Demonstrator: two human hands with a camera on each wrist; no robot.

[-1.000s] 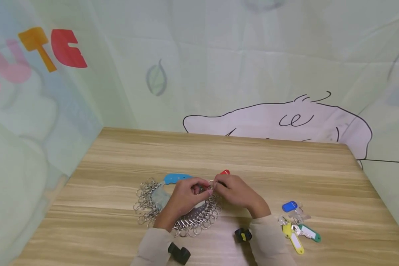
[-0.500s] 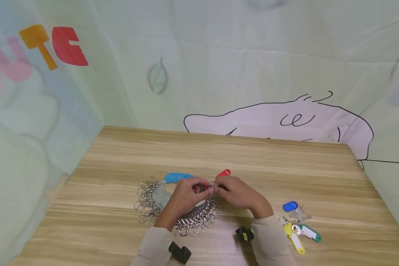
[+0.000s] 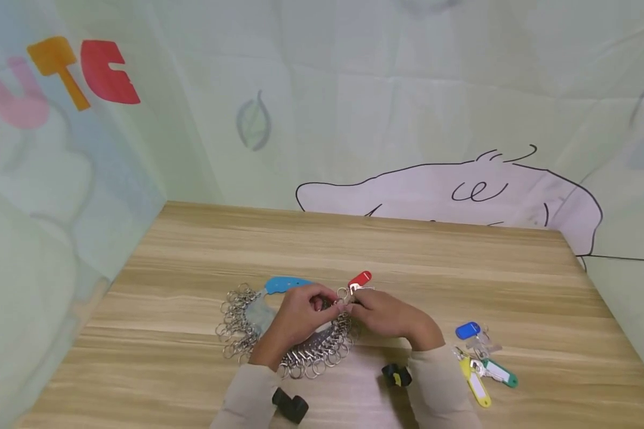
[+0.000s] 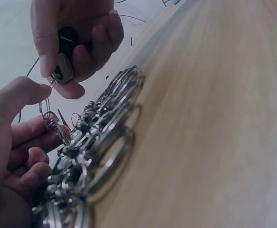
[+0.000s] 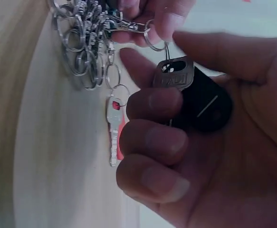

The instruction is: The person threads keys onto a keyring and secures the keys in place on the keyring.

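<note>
My left hand pinches a small split ring on a metal clasp of the large key ring organizer, which has a blue handle. A metal key with a black tag sits in my right hand, gripped by curled fingers. The key's own ring meets the split ring between my two hands' fingertips. Whether the rings are threaded through each other, I cannot tell. Several clasps with rings fan around the organizer. Just beyond the right hand lies another key with a red tag.
On the wooden table, a blue tag, a yellow tag and a green tag lie with keys at the right. Small black devices stick out at the left wrist and right wrist. A printed cloth wall stands behind.
The right hand has shifted slightly right and turned, so the red tag and its key show more. The left hand keeps its pinch on the ring.
</note>
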